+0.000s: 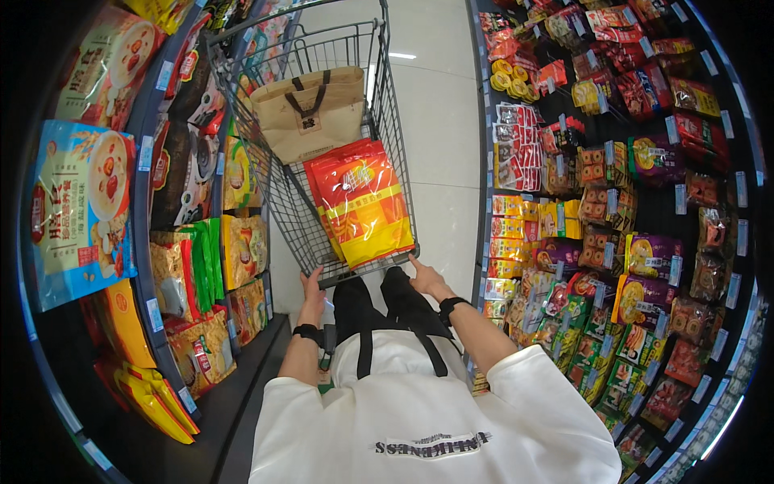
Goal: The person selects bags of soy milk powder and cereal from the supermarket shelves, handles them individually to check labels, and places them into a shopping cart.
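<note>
A grey wire shopping cart [396, 142] stands before me, its handle [369, 270] close to my thighs. My left hand [312, 297] grips the left end of that handle. At the right end, my right hand [428, 279] has its index finger against the corner; whether the other fingers close on anything is unclear. Inside the cart lie red-and-yellow plastic pouches [369, 202], at least two stacked, bearing writing. Behind them sits a tan shopping bag [314, 130] with dark strap handles, its contents hidden.
Shelves of large food pouches [84, 212] rise close on the left, near the cart's side. Along the right runs a rack of small packaged snacks [653, 254] with price tags. A pale tiled floor [441, 139] stretches between the cart and this rack.
</note>
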Available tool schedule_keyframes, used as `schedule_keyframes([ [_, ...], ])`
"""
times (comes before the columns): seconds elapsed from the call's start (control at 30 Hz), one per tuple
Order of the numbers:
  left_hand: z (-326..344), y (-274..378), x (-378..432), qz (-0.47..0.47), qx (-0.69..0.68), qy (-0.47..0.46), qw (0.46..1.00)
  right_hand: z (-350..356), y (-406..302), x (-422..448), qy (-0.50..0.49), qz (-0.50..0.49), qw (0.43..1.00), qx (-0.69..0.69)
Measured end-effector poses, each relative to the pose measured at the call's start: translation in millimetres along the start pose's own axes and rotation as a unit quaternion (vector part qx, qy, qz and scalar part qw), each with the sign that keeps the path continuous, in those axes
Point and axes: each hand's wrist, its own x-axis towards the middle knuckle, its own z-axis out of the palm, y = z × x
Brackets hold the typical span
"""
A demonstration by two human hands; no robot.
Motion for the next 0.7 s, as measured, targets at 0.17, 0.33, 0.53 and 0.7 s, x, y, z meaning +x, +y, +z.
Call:
schedule_keyframes([
  [0.17,34.5,-19.3,19.5,0.056,-0.020,0.016,0.998,-43.5,5.1,15.8,-0.032,0.031,0.998,-0.052],
  [0.33,67.0,-42.8,56.9,0.086,0.010,0.080,0.993,-73.6,10.5,22.2,-0.033,0.072,0.994,-0.074],
  [0.53,125.2,-39.2,41.8,0.061,0.033,0.179,0.981,-88.0,27.4,33.5,-0.022,0.109,0.990,-0.089],
  [0.7,135.4,-52.6,50.5,0.031,0.063,0.179,0.981,-96.8,46.9,29.1,-0.020,0.109,0.990,-0.089],
])
